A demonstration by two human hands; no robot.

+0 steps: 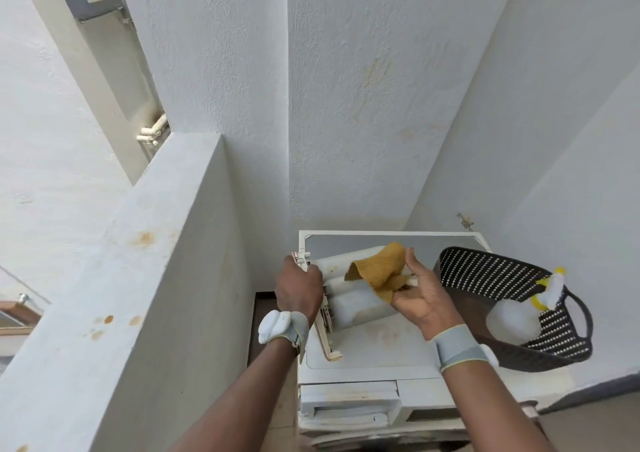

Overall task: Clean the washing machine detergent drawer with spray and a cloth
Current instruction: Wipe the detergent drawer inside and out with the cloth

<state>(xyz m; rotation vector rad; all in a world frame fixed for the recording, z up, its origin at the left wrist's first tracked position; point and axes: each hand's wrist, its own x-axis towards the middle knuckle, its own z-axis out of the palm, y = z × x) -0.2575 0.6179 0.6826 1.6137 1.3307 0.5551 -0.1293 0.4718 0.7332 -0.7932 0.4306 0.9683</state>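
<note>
The detergent drawer (349, 299) is out of its slot and held above the top of the washing machine (374, 347), tilted, w/ its white compartments facing up and to the viewer. The left hand (299, 285) has its grip closed around the drawer's far-left end, fingers wrapped over the edge. The right hand (420, 296) is at the drawer's right side, palm up and fingers mostly spread; thumb and fingers pinch the lower corner of a mustard-yellow cloth (382, 271), which lies draped over the middle and right part of the drawer. Both wrists carry grey bands; the left one has a white device on it.

On the right part of the machine top sits a dark perforated basket (485, 271), near the right hand but apart from it. Inside it lies a white spray bottle (512, 320) w/ a yellow trigger part, leaning to the basket's right wall. At the machine's near front the empty drawer slot (349, 406) is visible.
</note>
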